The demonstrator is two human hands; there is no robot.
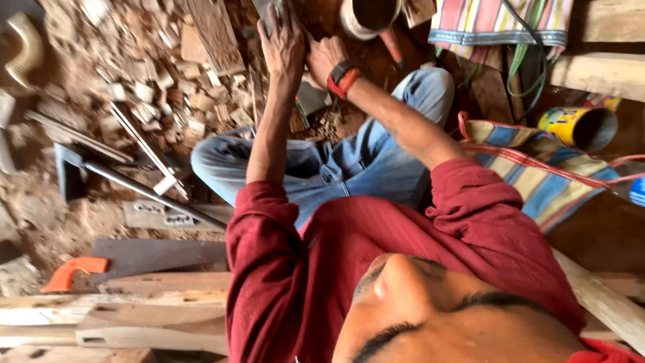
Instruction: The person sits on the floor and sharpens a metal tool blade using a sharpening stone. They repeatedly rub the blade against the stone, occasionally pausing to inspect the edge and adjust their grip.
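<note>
I sit cross-legged in blue jeans (363, 161) and a dark red shirt. Both arms reach forward to the top of the view. My left hand (282, 42) curls over a grey tool (265, 9) that the top edge cuts off. Pressed against it is my right hand (324, 57), which wears a red and black wristband (342, 77); its fingers are hidden behind the left hand. A carved wooden plank (215, 33) leans just left of the hands. Below them a small grey block (310, 99) lies among wood chips.
Wood offcuts and chips (154, 87) cover the ground at left. A long metal bar (134, 183), a saw with an orange handle (72, 272) and stacked planks (134, 316) lie lower left. Striped bags (537, 171), a yellow can (579, 126) and beams (605, 70) sit right.
</note>
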